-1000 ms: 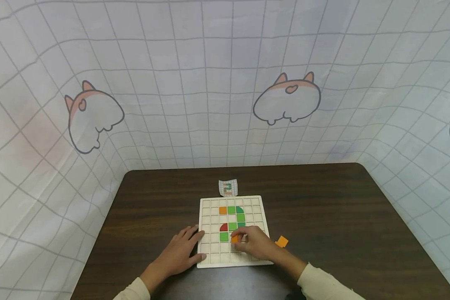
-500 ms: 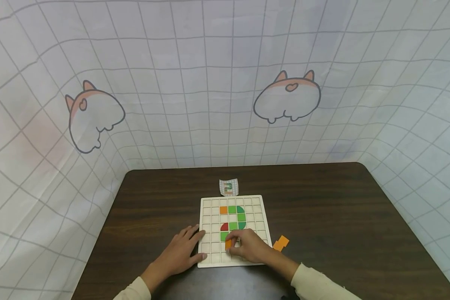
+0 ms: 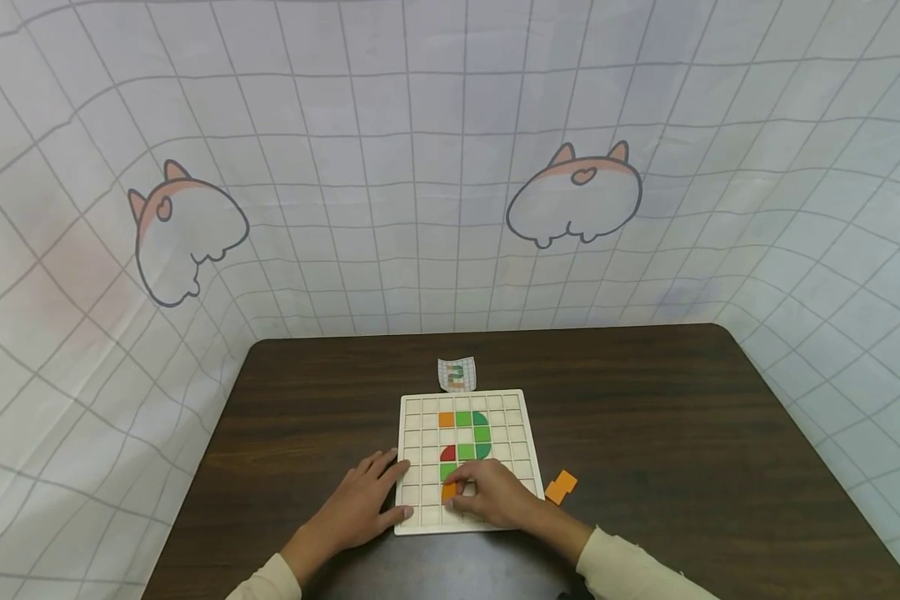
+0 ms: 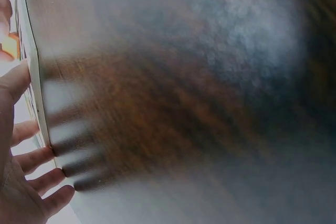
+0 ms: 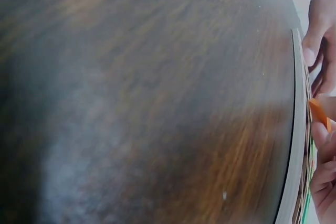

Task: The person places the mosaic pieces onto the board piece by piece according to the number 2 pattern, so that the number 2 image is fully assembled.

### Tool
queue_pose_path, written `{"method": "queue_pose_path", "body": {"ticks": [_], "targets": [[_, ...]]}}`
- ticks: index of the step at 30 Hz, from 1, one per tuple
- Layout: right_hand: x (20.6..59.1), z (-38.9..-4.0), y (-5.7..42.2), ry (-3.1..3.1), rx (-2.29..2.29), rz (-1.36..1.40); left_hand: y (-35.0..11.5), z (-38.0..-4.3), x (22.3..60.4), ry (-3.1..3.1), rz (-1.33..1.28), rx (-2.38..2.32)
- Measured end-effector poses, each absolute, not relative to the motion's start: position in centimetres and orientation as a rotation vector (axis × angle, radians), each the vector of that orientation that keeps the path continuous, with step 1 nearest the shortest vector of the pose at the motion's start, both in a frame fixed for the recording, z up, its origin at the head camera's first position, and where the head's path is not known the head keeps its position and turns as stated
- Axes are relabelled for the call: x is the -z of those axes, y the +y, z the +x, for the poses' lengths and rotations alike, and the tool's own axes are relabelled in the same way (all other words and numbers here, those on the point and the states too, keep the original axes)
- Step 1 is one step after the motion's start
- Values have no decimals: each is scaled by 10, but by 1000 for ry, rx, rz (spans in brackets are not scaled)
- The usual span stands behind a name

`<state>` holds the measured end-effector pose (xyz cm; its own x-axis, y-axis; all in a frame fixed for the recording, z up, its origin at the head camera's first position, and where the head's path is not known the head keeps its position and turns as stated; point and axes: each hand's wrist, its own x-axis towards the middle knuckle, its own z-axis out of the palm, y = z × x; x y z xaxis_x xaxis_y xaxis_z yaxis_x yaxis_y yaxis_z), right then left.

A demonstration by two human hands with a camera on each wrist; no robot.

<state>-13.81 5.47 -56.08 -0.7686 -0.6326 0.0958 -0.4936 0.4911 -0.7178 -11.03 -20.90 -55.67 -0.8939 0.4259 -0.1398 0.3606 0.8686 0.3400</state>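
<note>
A white grid board (image 3: 422,446) lies on the table, with orange, green and red tiles set in some of its squares. My right hand (image 3: 492,493) pinches an orange square tile (image 3: 448,493) at the board, just below a light green tile (image 3: 447,472). In the right wrist view the orange tile (image 5: 318,113) looks tilted between thumb and finger. At the board's left edge rests my left hand (image 3: 362,498), its fingers spread and the thumb on the rim. The left wrist view shows the left fingers (image 4: 35,158) along the board's side.
Loose orange tiles (image 3: 562,487) lie on the dark wooden table (image 3: 645,417) beside the board's right edge. Behind the board is a small paper card (image 3: 457,375) printed with a coloured grid pattern. A white checked curtain (image 3: 390,167) surrounds the table at the back and sides.
My right hand has moved left and slightly toward me with the orange tile, from right of the light green tile to below it. The left hand has stayed at the board's edge.
</note>
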Motion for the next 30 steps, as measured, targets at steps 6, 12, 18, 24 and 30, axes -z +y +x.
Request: {"method": "queue_pose_path", "body": {"ticks": [6, 12, 18, 24, 30], "targets": [[559, -138, 52, 2637, 1009, -937, -209, -109, 557, 2832, 611, -469], [560, -138, 51, 2687, 947, -905, -209, -110, 557, 2838, 603, -460], [560, -137, 50, 2711, 923, -903, -209, -110, 558, 2842, 600, -450], [561, -137, 50, 2727, 935, -899, -208, -109, 557, 2844, 599, -450], [561, -139, 49, 2722, 942, -887, -208, -110, 557, 2843, 596, -452]]}}
